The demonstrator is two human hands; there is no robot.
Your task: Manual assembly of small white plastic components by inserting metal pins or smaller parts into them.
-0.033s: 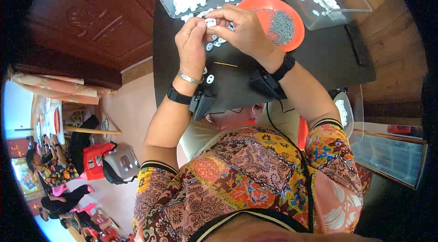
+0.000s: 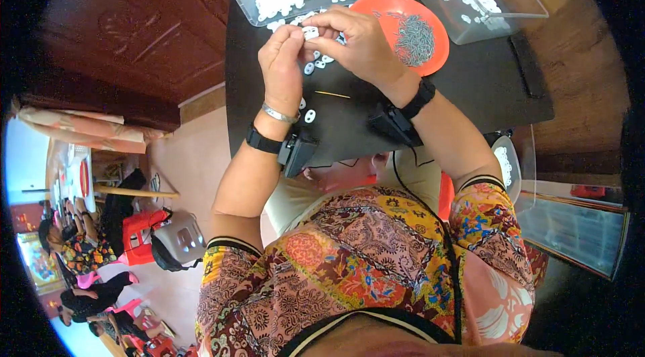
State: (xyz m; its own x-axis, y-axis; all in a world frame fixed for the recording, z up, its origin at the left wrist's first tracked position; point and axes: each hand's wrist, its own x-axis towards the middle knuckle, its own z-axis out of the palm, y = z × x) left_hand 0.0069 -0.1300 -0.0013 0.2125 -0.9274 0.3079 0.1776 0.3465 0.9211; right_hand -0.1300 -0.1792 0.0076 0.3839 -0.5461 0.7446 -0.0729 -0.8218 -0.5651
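Observation:
Both hands meet over the dark table (image 2: pixel 269 175), around a small white plastic piece with holes (image 2: pixel 310 33). My left hand (image 2: pixel 281 64) pinches its left side between thumb and fingers. From the right, my right hand (image 2: pixel 356 41) closes on the same piece, with the thumb below and the forefinger above. Beneath and beside the hands lie several loose white oval pieces (image 2: pixel 310 116), each with two holes. Part of that pile is hidden by my fingers. A thin yellow stick (image 2: pixel 332 95) lies between my wrists.
An orange plate (image 2: pixel 440 31) holding many small grey screw-like pins (image 2: pixel 414 41) stands beside my right hand. Two clear bins with white pieces, the left bin (image 2: pixel 247 7) and right bin (image 2: pixel 527 13), sit at the back. A dark flat object (image 2: pixel 524 64) lies far right. Other people (image 2: pixel 84 246) sit at left.

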